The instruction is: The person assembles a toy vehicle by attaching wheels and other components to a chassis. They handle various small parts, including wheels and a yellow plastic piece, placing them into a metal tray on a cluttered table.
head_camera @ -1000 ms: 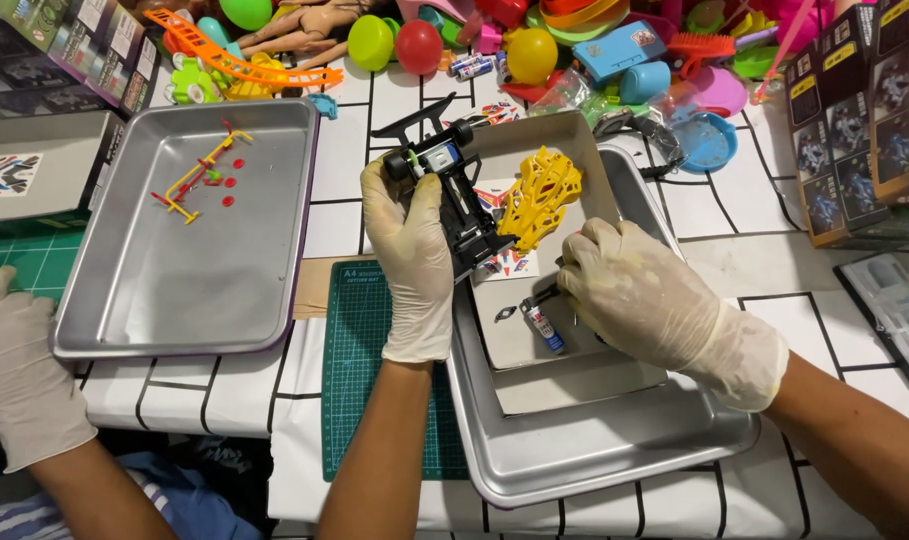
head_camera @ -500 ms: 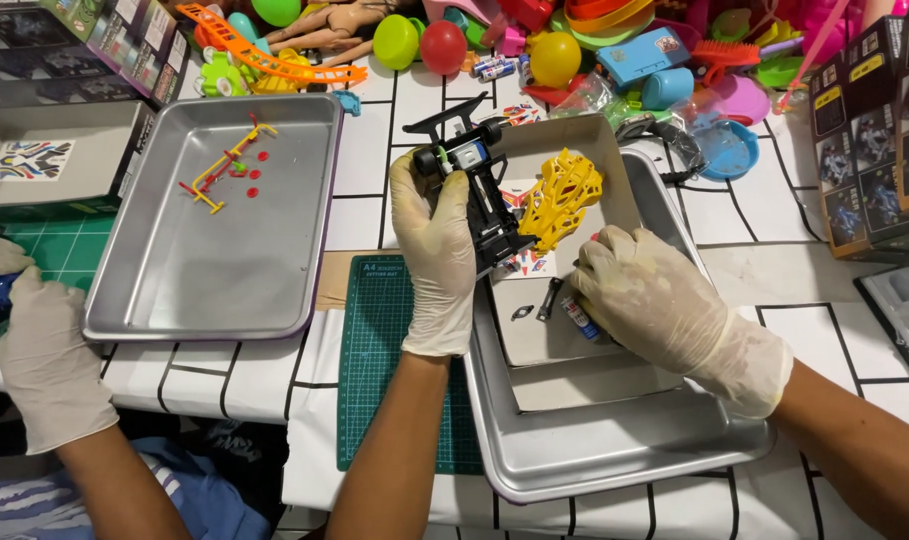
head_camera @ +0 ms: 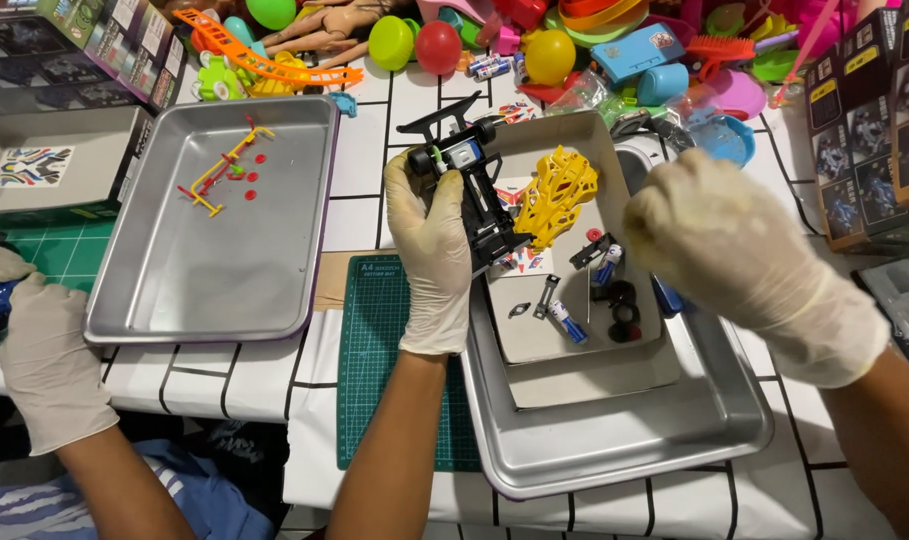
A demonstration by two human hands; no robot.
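Your left hand (head_camera: 432, 262) clamps the black toy car chassis (head_camera: 469, 190) above the cardboard box lid (head_camera: 574, 350); your right hand (head_camera: 719, 255) hovers loosely curled, holding nothing visible. The chassis looks light, stiff and brittle, so grip its side rails, not its thin rear wing.

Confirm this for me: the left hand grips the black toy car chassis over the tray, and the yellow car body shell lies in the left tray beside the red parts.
One thing is off. The head view shows the yellow car body shell lying in the shallow box in the right tray, not in the left tray with the red parts. The left hand does grip the black toy car chassis.
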